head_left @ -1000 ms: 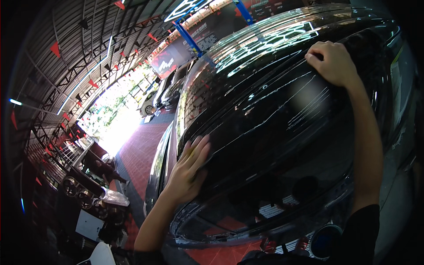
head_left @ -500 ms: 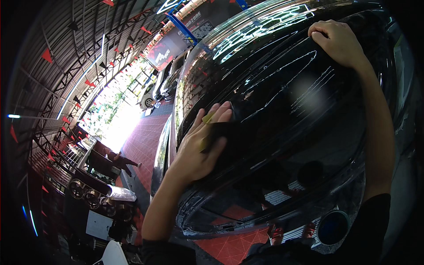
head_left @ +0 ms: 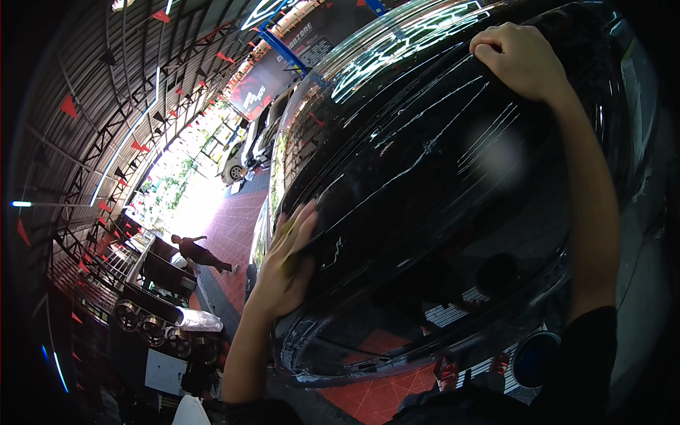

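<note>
A black car's glossy curved panel (head_left: 425,205) fills the middle and right, streaked with pale wet lines. My left hand (head_left: 283,265) lies along the panel's left edge, fingers together and stretched over a small yellow squeegee (head_left: 289,230). The squeegee shows only in part beside the fingers; its working edge is hidden. Across the far upper right of the panel, my right hand (head_left: 523,62) rests with fingers curled and thumb tucked in. Whatever its fingertips may grip cannot be made out.
A person (head_left: 202,253) in dark clothes is on the red floor (head_left: 234,219) at left. Several wheels (head_left: 152,329) and a white panel (head_left: 165,370) stand at lower left. Other parked cars (head_left: 262,131) are behind, near a blue post (head_left: 283,49). A round dark object (head_left: 536,360) is beside my feet.
My left hand has slid left with the yellow squeegee, toward the panel's edge. My right hand keeps its curled pose. The view has shifted slightly, and the person at left now appears more extended.
</note>
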The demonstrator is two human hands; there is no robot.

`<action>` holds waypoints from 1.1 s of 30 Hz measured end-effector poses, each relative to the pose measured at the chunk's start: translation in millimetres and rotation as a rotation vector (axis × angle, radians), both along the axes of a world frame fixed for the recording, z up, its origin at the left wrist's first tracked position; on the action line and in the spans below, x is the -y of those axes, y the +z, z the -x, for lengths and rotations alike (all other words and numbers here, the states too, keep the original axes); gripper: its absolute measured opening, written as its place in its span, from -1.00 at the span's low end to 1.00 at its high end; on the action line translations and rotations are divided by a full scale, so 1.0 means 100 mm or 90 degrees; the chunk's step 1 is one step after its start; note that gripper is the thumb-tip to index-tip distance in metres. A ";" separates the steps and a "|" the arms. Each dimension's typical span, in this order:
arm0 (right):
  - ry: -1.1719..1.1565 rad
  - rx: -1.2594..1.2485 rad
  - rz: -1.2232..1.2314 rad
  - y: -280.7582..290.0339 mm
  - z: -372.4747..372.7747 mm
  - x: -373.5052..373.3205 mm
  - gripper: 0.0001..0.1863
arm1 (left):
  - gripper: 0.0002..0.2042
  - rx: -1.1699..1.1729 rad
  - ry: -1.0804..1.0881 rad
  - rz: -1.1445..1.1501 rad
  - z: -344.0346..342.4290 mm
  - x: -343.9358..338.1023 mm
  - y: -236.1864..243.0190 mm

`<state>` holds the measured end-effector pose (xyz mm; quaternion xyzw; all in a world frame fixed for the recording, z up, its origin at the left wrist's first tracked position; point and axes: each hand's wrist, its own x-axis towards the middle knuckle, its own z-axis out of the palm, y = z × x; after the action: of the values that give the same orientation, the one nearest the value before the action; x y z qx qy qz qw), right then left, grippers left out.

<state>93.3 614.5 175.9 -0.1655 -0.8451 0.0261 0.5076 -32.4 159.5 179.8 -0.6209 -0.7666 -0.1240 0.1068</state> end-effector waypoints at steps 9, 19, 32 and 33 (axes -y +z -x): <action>-0.022 -0.003 0.006 0.01 0.10 0.15 -0.68 | -0.31 -0.017 -0.057 0.018 -0.04 -0.72 0.21; -0.024 -0.046 0.013 0.01 0.16 0.30 -0.63 | -0.27 -0.032 -0.053 0.001 0.02 -0.82 0.21; -0.002 -0.030 0.027 0.07 0.10 0.37 -0.66 | -0.34 -0.068 -0.032 0.003 -0.13 -0.79 0.19; 0.014 0.000 0.029 0.11 0.08 0.37 -0.65 | -0.34 -0.078 -0.055 0.000 -0.13 -0.94 0.22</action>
<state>85.0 577.7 186.7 -0.1678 -0.8462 0.0508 0.5033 -19.1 253.7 202.3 -0.6599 -0.7311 -0.0905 0.1480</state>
